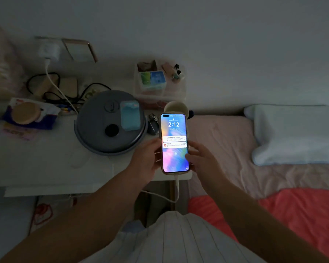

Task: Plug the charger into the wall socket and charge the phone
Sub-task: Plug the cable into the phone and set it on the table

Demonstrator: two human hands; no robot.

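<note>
The phone (174,143) is lit, showing 2:12 on its lock screen, and is held upright over the right end of the white table (36,168). My left hand (147,160) grips its left edge and my right hand (199,158) its right edge. A white cable (176,188) is plugged into the phone's bottom and loops down to the left. The white charger (48,52) sits in the wall socket at the upper left, its cable (55,82) trailing down onto the table.
A round grey lid (103,139) with a blue case on it lies left of the phone. Black cables, a tissue pack with a wooden disc and a clear box of small items crowd the table. A bed with a pillow (292,133) lies on the right.
</note>
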